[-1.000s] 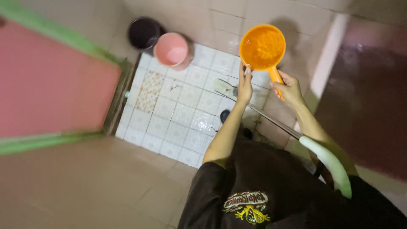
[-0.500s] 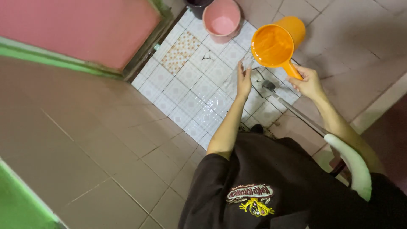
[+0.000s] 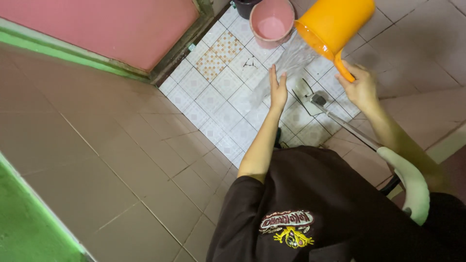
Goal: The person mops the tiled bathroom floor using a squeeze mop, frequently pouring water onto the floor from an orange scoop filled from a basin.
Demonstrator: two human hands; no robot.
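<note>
An orange dipper (image 3: 335, 24), tipped mouth-down over a white tiled floor (image 3: 213, 97), sheds a sheet of water (image 3: 286, 65) toward the person's left hand (image 3: 278, 90). The right hand (image 3: 361, 87) is closed around the dipper's handle, just below the bowl. The left hand is flat and open, fingers straight, holding nothing, directly under the dipper's lip in the falling water. Just beyond the dipper stands a pink bucket (image 3: 272, 22), with a dark bucket (image 3: 244, 5) beside it. Below the dipper a long-handled tool (image 3: 340, 121) runs from a flat blade on the tiles back to a pale grip (image 3: 412, 184) tucked under the right arm. The risk, as it looks: the pour is wide and may splash beyond the white tiles onto the beige floor, and a wet handle could slip in the closed hand.
</note>
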